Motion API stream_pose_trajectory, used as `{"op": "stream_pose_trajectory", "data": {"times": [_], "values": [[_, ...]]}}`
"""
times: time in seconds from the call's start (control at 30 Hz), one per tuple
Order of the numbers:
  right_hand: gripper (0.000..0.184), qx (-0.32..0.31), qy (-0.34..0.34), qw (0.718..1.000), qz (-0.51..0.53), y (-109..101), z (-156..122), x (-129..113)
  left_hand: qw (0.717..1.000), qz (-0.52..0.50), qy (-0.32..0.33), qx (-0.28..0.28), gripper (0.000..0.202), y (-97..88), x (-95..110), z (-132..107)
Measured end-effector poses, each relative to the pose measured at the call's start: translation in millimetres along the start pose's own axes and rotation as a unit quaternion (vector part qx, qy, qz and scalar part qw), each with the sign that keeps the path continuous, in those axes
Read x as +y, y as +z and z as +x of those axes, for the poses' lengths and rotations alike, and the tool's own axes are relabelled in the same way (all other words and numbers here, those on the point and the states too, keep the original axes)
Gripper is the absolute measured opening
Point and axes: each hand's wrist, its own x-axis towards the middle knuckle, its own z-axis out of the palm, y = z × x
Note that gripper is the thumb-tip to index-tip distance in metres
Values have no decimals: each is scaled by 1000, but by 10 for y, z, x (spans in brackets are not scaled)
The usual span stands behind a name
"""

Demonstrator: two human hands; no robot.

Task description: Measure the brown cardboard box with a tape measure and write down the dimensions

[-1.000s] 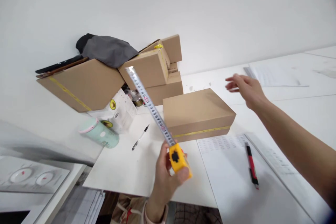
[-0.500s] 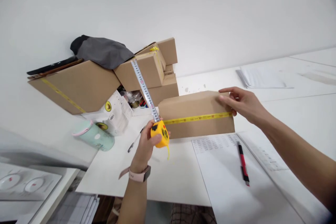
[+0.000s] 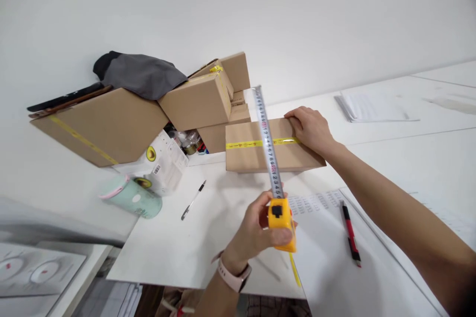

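White, plain wall (image 3: 316, 20) rises behind a white tabletop (image 3: 156, 252) that spreads across the view. Over its near part, the person's left hand (image 3: 251, 235) is closed around a boxy yellow tape measure (image 3: 285, 218), thumb pressed along the case. A pale pink band (image 3: 229, 276) circles that wrist, and a thin yellow strap (image 3: 295, 271) hangs below the case. From the case a silvery metal blade (image 3: 269, 146) with dark numerals and red marks runs out, away from the person, its free end past the far edge of a brown cardboard box (image 3: 253, 159). It crosses in front of this box; whether they touch cannot be told.

The right hand (image 3: 312, 131), partly curled, has hold of the same box near its right end, fingers bent over the far edge. A printed strip of yellow packing tape (image 3: 243, 144) runs along the face turned up.

Just to the right of the tape measure, a white printed sheet (image 3: 312, 247) bears a red-and-black pen (image 3: 350, 233). On the left lies a clear pen with black ends (image 3: 193, 200); beyond it rest a mint-green cylindrical container (image 3: 139, 202), a white carton with avocado pictures (image 3: 168, 161) and stacked brown boxes (image 3: 197, 104), partly covered by dark grey cloth (image 3: 141, 74).
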Motion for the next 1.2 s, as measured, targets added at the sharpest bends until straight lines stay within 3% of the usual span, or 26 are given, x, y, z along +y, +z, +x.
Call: {"op": "stream_pose_trajectory", "data": {"times": [0.1, 0.3, 0.6, 1.03, 1.2], "values": [[36, 0, -23, 999, -38, -6, -39, -51, 999, -32, -42, -7, 69, 59, -174, 54], [51, -27, -70, 988, -134, -19, -74, -92, 996, -65, -64, -4, 60, 30, -337, -2], [53, -56, -133, 978, -154, -18, -19, -85, 993, -70, -96, -9, 73, -14, -480, -89], [47, -57, -108, 985, -119, 8, -65, -75, 996, 18, -88, 13, 74, -97, -650, -95], [44, 4, -50, 991, -125, -18, -190, -145, 996, 51, -68, 22, 76, -30, -755, -276]]}}
